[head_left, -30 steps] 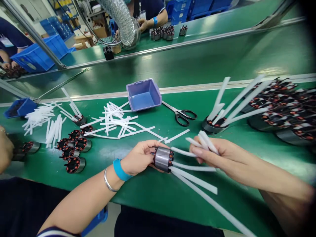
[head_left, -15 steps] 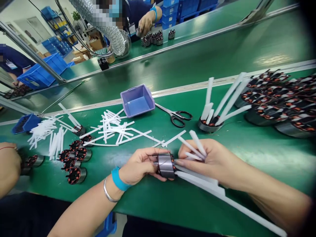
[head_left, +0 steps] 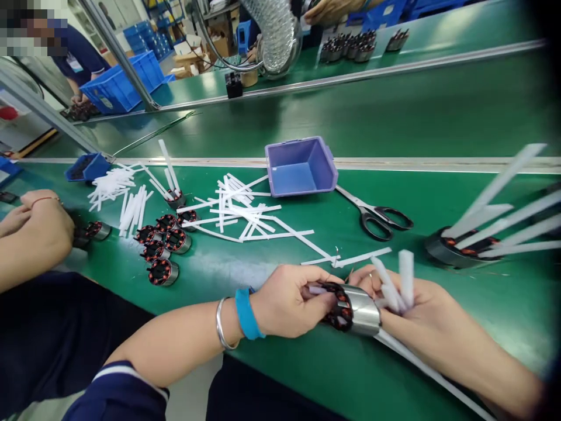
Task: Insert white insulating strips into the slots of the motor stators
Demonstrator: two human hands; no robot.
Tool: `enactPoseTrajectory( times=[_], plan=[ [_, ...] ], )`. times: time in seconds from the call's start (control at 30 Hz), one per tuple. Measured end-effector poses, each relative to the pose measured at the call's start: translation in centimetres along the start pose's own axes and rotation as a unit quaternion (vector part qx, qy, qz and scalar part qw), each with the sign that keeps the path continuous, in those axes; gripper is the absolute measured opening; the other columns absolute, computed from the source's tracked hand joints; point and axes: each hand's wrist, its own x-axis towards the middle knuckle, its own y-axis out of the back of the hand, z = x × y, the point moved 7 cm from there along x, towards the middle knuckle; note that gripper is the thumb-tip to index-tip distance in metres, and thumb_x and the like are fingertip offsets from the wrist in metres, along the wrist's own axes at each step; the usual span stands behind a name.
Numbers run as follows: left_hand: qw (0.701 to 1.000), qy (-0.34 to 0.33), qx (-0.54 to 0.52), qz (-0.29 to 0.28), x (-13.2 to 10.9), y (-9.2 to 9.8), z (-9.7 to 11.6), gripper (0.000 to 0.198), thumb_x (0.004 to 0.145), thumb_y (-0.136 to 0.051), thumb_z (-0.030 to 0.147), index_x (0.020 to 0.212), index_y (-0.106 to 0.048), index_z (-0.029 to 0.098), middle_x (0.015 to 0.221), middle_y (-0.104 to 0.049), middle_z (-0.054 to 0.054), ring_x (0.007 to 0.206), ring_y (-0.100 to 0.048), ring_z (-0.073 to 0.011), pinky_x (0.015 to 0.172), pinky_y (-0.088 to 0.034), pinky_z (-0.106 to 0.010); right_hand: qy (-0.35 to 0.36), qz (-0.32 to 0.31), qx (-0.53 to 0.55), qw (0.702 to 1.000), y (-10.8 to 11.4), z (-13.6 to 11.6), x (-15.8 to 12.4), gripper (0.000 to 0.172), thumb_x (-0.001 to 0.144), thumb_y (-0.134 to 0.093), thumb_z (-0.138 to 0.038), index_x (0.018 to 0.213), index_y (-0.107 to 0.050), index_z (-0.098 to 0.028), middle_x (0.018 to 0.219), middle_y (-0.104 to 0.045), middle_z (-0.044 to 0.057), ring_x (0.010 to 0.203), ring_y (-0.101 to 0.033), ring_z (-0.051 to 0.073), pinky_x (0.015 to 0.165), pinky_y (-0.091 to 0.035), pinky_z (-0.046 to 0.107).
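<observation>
A motor stator (head_left: 362, 310), a steel ring with black and orange windings, is held on its side between my hands. My left hand (head_left: 289, 301) is closed at its wound face, a pale strip end (head_left: 316, 289) pinched between thumb and finger. My right hand (head_left: 421, 304) is closed round the stator's far side, with several short white strips (head_left: 407, 278) sticking up from the palm. One long white strip (head_left: 432, 371) trails from the stator toward the lower right. Nearby on the right, another stator (head_left: 456, 248) stands with white strips poking out.
Loose white strips (head_left: 236, 204) lie beyond my left hand, near a purple bin (head_left: 302, 178) and scissors (head_left: 372, 213). Several small stators (head_left: 162, 272) stand at left. A co-worker's hand (head_left: 48, 216) works at far left. A metal rail (head_left: 280, 96) crosses behind.
The view has swung, shifting the bench's things. The stator has turned so its wound face points left. My left hand has moved from its body to that face; my right hand now grips the ring.
</observation>
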Motion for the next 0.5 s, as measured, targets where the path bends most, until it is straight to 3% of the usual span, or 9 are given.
enactPoseTrajectory(
  times=[0.07,0.2,0.37,0.5],
  plan=[
    [0.999,-0.021,0.031,0.004,-0.2,0.2,0.5,0.025,0.071,-0.059,0.012,0.093,-0.069,0.008,0.073,-0.065,-0.005,0.062,-0.059,-0.0111,0.058,-0.05,-0.02,0.017,0.007,0.002,1.0,-0.2,-0.7,0.0,0.022,0.063,-0.073,-0.033,0.056,-0.057,-0.021,0.082,-0.063,0.004,0.072,-0.06,0.021,0.062,-0.05,0.028],
    [0.999,-0.03,0.037,0.009,-0.2,0.2,0.4,0.022,0.067,-0.061,0.01,0.088,-0.069,0.01,0.068,-0.062,-0.003,0.056,-0.054,-0.0087,0.05,-0.042,-0.017,0.034,0.042,0.028,0.998,0.2,-1.5,0.0,0.033,0.054,-0.077,-0.038,0.048,-0.05,-0.022,0.072,-0.064,0.006,0.067,-0.062,0.024,0.055,-0.053,0.031],
    [1.0,0.007,-0.023,-0.008,0.0,-0.3,-0.8,0.025,0.069,-0.062,0.011,0.093,-0.069,0.01,0.063,-0.063,-0.002,0.053,-0.055,-0.0094,0.052,-0.046,-0.02,0.013,0.004,0.001,1.0,0.5,-0.5,-0.2,0.033,0.062,-0.077,-0.038,0.052,-0.05,-0.022,0.08,-0.066,0.007,0.075,-0.065,0.024,0.06,-0.055,0.031],
    [1.0,0.004,-0.024,-0.016,-0.1,-0.5,-0.8,0.026,0.068,-0.063,0.011,0.094,-0.069,0.011,0.062,-0.063,-0.002,0.054,-0.058,-0.0101,0.053,-0.047,-0.02,0.005,0.025,-0.002,1.0,0.8,-0.5,-0.4,0.043,0.064,-0.076,-0.044,0.049,-0.043,-0.021,0.076,-0.065,0.008,0.076,-0.064,0.025,0.061,-0.054,0.031]
  ],
)
